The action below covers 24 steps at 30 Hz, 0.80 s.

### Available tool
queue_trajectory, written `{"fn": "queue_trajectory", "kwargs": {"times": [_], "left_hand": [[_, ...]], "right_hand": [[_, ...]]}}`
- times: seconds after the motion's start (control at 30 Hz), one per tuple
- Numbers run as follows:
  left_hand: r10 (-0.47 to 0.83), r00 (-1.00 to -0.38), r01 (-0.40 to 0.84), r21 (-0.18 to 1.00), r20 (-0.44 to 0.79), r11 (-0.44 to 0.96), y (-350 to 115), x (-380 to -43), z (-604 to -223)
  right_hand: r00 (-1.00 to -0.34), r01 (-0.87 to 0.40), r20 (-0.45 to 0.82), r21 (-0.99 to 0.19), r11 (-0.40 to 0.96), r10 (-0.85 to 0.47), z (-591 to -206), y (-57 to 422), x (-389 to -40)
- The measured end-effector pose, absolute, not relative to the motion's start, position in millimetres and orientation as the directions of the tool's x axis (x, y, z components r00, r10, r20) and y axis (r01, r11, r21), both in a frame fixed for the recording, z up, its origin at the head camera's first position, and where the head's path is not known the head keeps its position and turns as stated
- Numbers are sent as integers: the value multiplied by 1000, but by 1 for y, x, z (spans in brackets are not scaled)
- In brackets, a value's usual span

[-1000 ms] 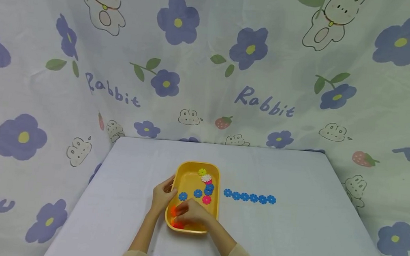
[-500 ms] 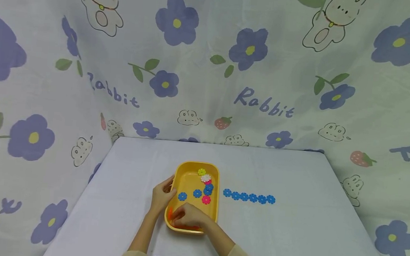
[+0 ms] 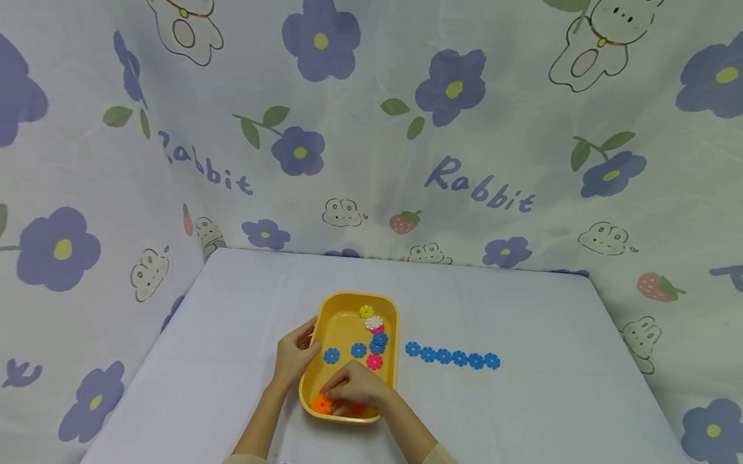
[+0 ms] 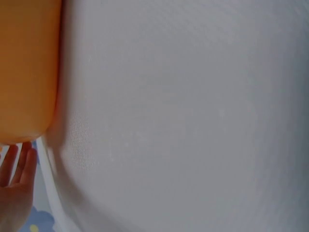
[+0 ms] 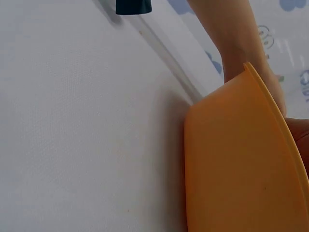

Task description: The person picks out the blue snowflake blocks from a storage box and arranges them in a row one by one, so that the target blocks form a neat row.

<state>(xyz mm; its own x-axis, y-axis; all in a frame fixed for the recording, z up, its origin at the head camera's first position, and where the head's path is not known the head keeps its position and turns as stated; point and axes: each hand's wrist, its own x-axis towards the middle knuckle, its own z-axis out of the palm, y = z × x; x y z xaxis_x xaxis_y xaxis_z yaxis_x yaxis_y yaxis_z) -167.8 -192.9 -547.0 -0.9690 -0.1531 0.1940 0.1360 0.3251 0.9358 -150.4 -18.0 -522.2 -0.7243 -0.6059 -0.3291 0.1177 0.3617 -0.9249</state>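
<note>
A yellow tray lies on the white table. In the head view my left hand grips its left rim, thumb over the edge and fingers outside. My right hand reaches into the near end with bent fingers. Their tips are at an orange flower-shaped plastic piece; whether they pinch it cannot be told. A red piece shows partly under the right hand. Farther up the tray lie several more flower pieces, among them a blue one, a pink one and a yellow-green one.
Right of the tray, several blue flower pieces form a row on the white table. Behind the table hangs a printed cloth. The wrist views show mostly the tray's outer wall and table surface.
My right hand has moved slightly right within the near end of the tray. The orange piece has shifted from the left wall and faces up more. The left hand stays on the rim.
</note>
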Motion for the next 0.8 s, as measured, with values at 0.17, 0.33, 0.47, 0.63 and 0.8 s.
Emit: {"fn": "queue_trajectory", "kwargs": {"times": [0.17, 0.33, 0.47, 0.63, 0.8], "left_hand": [[-146, -972, 129, 940, 182, 317, -194, -166, -547], [-130, -975, 131, 942, 179, 310, -188, -158, -528], [-116, -976, 145, 948, 184, 282, -186, -153, -518], [-148, -973, 123, 941, 177, 314, -191, -161, -540], [-161, -962, 155, 927, 220, 343, -194, -164, -553]], "right_hand": [[-784, 200, -315, -944, 264, -534, -521, -11, -153], [-820, 248, -284, -959, 139, -496, -522, -5, -158], [-843, 292, -266, -956, 17, -468, -521, -1, -163], [-872, 286, -246, -958, -33, -423, -514, 6, -167], [-894, 275, -229, -959, -68, -385, -512, 12, -172]]}}
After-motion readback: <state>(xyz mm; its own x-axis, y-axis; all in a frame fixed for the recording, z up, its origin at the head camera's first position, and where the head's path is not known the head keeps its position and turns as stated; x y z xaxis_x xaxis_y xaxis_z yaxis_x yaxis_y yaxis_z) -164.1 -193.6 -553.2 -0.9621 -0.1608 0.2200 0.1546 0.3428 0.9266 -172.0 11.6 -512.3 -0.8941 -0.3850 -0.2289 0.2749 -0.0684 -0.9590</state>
